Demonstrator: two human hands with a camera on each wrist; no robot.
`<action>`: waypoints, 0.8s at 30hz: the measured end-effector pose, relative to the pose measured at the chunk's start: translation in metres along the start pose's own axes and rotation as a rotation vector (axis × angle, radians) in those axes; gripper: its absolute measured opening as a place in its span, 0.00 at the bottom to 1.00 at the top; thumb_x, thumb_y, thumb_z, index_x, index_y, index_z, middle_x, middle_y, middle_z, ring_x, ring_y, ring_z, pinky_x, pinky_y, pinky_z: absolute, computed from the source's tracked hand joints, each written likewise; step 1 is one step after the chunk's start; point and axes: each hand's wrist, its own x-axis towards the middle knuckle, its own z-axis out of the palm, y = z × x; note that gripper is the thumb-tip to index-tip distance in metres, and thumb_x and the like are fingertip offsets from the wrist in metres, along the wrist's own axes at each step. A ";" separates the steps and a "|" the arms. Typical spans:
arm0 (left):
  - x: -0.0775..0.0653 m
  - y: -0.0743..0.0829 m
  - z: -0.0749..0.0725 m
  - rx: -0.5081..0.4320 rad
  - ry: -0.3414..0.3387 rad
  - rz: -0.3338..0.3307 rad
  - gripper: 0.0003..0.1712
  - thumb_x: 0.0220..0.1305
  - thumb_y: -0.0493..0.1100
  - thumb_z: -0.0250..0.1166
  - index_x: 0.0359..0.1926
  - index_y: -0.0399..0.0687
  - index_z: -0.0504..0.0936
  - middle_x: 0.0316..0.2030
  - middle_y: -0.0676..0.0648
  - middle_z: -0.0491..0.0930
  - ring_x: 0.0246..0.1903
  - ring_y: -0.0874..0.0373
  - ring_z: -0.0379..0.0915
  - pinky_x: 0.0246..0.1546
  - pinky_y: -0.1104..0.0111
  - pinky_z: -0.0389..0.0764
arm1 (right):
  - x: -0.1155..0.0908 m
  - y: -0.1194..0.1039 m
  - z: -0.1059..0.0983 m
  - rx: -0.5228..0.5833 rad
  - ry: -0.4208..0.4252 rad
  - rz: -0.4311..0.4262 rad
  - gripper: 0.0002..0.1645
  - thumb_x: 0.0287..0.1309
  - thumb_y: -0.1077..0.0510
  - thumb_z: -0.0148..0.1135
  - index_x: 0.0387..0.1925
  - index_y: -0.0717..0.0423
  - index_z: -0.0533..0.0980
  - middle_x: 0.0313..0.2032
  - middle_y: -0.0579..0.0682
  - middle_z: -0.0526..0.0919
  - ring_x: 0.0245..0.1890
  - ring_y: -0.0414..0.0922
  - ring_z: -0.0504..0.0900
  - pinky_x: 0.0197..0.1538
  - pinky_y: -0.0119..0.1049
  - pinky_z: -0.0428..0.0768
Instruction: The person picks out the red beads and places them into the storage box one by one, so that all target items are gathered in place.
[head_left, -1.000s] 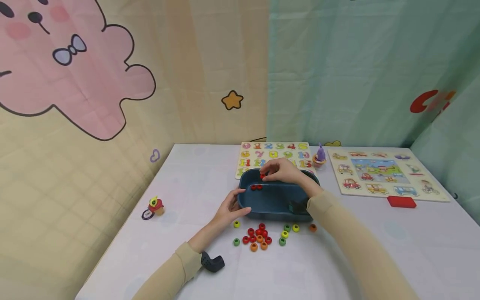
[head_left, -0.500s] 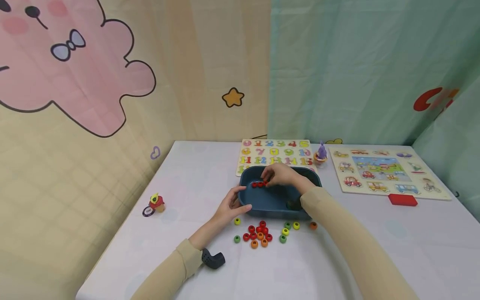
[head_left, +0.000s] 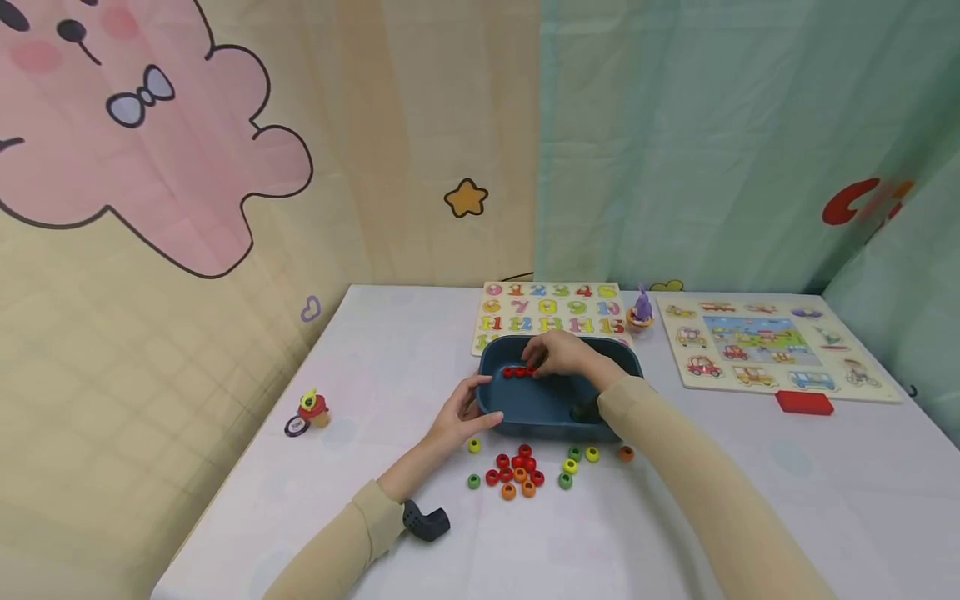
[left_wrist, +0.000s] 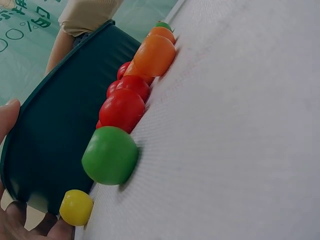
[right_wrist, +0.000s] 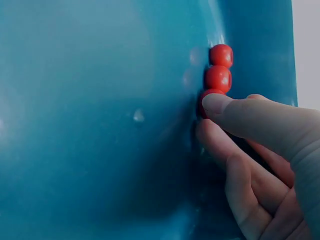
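Observation:
A dark blue plastic basin (head_left: 525, 408) stands at mid-table in the head view. My left hand (head_left: 456, 417) grips its left end, thumb along the near wall and fingers at the left rim. Inside the basin, my right hand (head_left: 558, 353) pinches a red bead (right_wrist: 204, 105) between thumb and finger, at the end of a short row. Two more red beads (right_wrist: 218, 78) line up against it along the far side. In the left wrist view, a green bead (left_wrist: 110, 155) and a yellow bead (left_wrist: 76, 207) lie outside the basin near the left fingers.
Red, orange, green and yellow beads (head_left: 521, 475) lie in front of the basin. Behind it is a number puzzle board (head_left: 551, 308); a vehicle puzzle board (head_left: 765, 346), red block (head_left: 804, 402) and purple toy (head_left: 641, 308) sit rightward. An ice-cream toy (head_left: 313, 408) stands left.
My right hand has lowered a red bead from above the basin's far side to the right end of the red row. The left hand keeps its hold on the basin.

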 end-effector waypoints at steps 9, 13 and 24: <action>0.000 0.002 0.001 -0.003 -0.004 -0.008 0.35 0.55 0.41 0.64 0.62 0.48 0.59 0.66 0.45 0.51 0.61 0.49 0.55 0.56 0.63 0.64 | -0.030 -0.027 -0.026 0.172 -0.018 -0.138 0.23 0.45 0.59 0.68 0.45 0.60 0.75 0.36 0.48 0.80 0.35 0.42 0.79 0.39 0.35 0.79; -0.002 0.011 0.002 0.003 -0.005 -0.020 0.34 0.56 0.38 0.63 0.62 0.46 0.59 0.65 0.43 0.53 0.60 0.48 0.56 0.56 0.63 0.64 | -0.060 -0.044 -0.028 0.265 -0.036 -0.227 0.20 0.48 0.56 0.66 0.44 0.57 0.75 0.36 0.51 0.80 0.32 0.43 0.79 0.36 0.36 0.79; -0.008 0.029 0.006 0.033 -0.015 0.001 0.36 0.57 0.38 0.62 0.62 0.36 0.55 0.66 0.38 0.46 0.61 0.41 0.51 0.56 0.61 0.63 | -0.127 -0.060 0.025 0.278 -0.100 -0.347 0.14 0.49 0.55 0.65 0.40 0.52 0.77 0.32 0.45 0.80 0.17 0.37 0.72 0.21 0.28 0.74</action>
